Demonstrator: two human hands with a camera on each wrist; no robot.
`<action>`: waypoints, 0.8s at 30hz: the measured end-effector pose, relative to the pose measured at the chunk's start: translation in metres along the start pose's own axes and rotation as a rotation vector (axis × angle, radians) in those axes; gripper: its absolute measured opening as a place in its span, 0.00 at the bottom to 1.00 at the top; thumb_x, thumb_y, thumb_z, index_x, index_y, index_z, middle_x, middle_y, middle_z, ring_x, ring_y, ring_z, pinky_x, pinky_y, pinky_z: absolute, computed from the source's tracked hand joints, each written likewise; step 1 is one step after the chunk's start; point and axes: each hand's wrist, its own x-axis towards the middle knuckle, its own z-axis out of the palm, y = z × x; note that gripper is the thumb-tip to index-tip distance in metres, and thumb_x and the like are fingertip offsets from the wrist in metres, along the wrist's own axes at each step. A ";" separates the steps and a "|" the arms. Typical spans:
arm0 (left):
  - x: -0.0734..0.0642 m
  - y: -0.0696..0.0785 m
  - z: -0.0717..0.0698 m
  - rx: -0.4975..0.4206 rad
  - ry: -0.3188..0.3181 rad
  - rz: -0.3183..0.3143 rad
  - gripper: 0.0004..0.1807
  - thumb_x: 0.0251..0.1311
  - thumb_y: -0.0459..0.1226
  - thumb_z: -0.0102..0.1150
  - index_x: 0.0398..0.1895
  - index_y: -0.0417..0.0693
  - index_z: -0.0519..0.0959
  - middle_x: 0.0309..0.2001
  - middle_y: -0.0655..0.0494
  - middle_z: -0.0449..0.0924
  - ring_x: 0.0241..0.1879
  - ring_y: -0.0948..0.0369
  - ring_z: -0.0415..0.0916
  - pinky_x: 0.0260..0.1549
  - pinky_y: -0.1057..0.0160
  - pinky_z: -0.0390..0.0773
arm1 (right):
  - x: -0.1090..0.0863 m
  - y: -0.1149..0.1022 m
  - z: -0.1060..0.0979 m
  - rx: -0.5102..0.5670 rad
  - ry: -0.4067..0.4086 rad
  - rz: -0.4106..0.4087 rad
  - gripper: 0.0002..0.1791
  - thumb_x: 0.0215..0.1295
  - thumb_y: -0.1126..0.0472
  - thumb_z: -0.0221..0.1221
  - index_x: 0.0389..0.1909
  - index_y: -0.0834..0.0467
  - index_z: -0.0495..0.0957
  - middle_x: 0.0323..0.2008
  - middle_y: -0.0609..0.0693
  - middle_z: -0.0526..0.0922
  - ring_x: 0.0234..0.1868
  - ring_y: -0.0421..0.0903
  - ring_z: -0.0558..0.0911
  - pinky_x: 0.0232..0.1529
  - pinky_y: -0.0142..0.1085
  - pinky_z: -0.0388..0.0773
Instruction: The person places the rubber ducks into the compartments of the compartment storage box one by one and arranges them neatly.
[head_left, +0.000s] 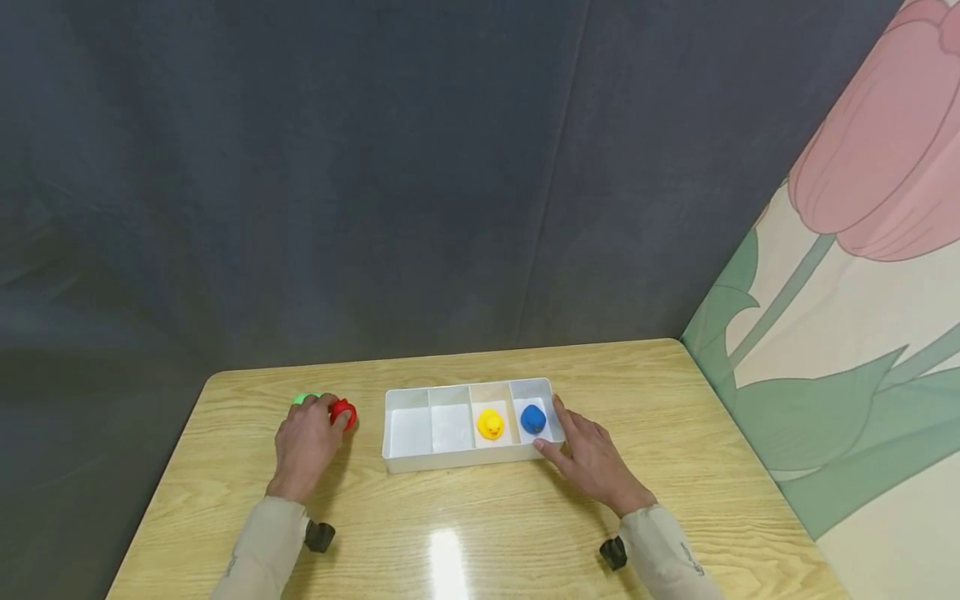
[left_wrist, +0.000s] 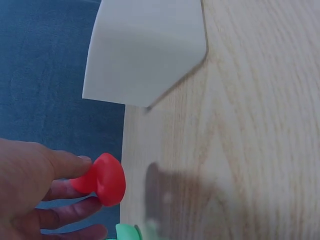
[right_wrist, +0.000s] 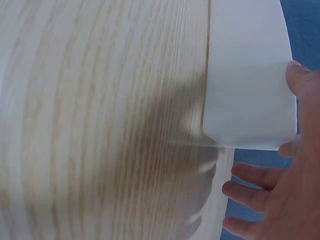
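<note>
My left hand (head_left: 306, 446) pinches a red rubber duck (head_left: 344, 414) between thumb and fingertips, left of a white divided tray (head_left: 442, 460). The left wrist view has the red duck held above the tabletop. A green toy (head_left: 306, 397), mostly hidden behind the left hand, lies close by. My right hand (head_left: 592, 462) touches the tray's right front corner, its thumb on the front rim and its index finger along the right end. The other fingers are spread and relaxed. A yellow duck (head_left: 491, 424) sits in the third compartment from the left, and a blue duck (head_left: 533, 419) in the rightmost one.
The wooden table (head_left: 495, 533) runs back to a dark curtain (head_left: 360, 208). To the right hangs a cloth printed with a tulip (head_left: 870, 158). The tray's two left compartments (head_left: 410, 432) hold nothing. Each sleeve carries a black wrist device (head_left: 320, 537).
</note>
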 end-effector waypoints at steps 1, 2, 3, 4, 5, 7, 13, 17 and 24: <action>0.000 0.000 -0.001 0.001 0.000 0.002 0.21 0.73 0.42 0.65 0.59 0.36 0.82 0.49 0.37 0.85 0.48 0.40 0.81 0.45 0.38 0.83 | 0.000 0.000 0.000 -0.003 0.000 0.000 0.50 0.78 0.37 0.56 0.86 0.61 0.49 0.77 0.67 0.70 0.76 0.69 0.71 0.76 0.70 0.63; 0.001 0.001 -0.002 0.003 0.000 0.005 0.21 0.73 0.42 0.66 0.59 0.36 0.82 0.49 0.37 0.85 0.48 0.40 0.81 0.45 0.39 0.82 | 0.000 0.000 0.000 -0.003 0.001 0.000 0.50 0.78 0.37 0.56 0.86 0.61 0.49 0.77 0.67 0.70 0.76 0.69 0.71 0.76 0.70 0.63; 0.001 0.002 -0.003 0.003 -0.001 0.007 0.21 0.73 0.42 0.66 0.59 0.36 0.82 0.49 0.37 0.85 0.47 0.41 0.81 0.45 0.39 0.83 | 0.000 0.000 0.000 -0.006 0.001 0.000 0.50 0.78 0.37 0.56 0.86 0.61 0.48 0.77 0.67 0.70 0.76 0.69 0.71 0.76 0.70 0.63; 0.001 0.002 -0.004 0.006 -0.002 0.011 0.21 0.72 0.42 0.66 0.59 0.36 0.82 0.49 0.37 0.85 0.47 0.41 0.81 0.45 0.39 0.83 | 0.000 0.000 0.000 -0.005 -0.001 0.004 0.50 0.78 0.37 0.56 0.86 0.60 0.48 0.77 0.66 0.70 0.77 0.68 0.71 0.76 0.70 0.63; 0.001 0.003 -0.005 0.009 -0.003 0.013 0.21 0.72 0.42 0.66 0.60 0.36 0.82 0.49 0.37 0.85 0.47 0.41 0.81 0.45 0.39 0.83 | 0.000 0.000 -0.001 -0.007 -0.001 0.003 0.50 0.78 0.37 0.56 0.86 0.61 0.48 0.77 0.66 0.70 0.77 0.68 0.71 0.76 0.70 0.63; 0.002 0.006 -0.007 0.018 -0.006 0.019 0.21 0.72 0.42 0.66 0.60 0.37 0.83 0.50 0.37 0.85 0.47 0.41 0.81 0.46 0.38 0.83 | 0.000 0.001 0.000 -0.013 -0.004 0.004 0.50 0.78 0.36 0.56 0.86 0.60 0.47 0.77 0.66 0.70 0.77 0.68 0.71 0.76 0.70 0.63; 0.005 0.015 -0.012 0.018 -0.022 0.030 0.22 0.72 0.42 0.66 0.61 0.37 0.82 0.53 0.36 0.85 0.49 0.39 0.82 0.49 0.36 0.83 | 0.000 0.000 -0.002 -0.016 -0.017 0.015 0.50 0.79 0.36 0.55 0.86 0.60 0.47 0.77 0.67 0.70 0.77 0.68 0.71 0.77 0.69 0.62; 0.006 0.020 -0.013 0.009 -0.020 0.043 0.21 0.71 0.41 0.66 0.60 0.38 0.83 0.53 0.36 0.85 0.49 0.40 0.81 0.47 0.37 0.84 | 0.000 -0.001 -0.003 -0.012 -0.025 0.020 0.50 0.79 0.35 0.55 0.86 0.60 0.47 0.77 0.67 0.70 0.77 0.68 0.71 0.78 0.69 0.62; 0.007 0.026 -0.015 0.009 -0.024 0.070 0.20 0.71 0.41 0.66 0.60 0.38 0.83 0.53 0.37 0.85 0.50 0.40 0.80 0.48 0.38 0.84 | 0.000 0.000 -0.002 -0.014 -0.031 0.022 0.50 0.79 0.35 0.54 0.87 0.59 0.47 0.77 0.67 0.71 0.77 0.67 0.71 0.78 0.68 0.63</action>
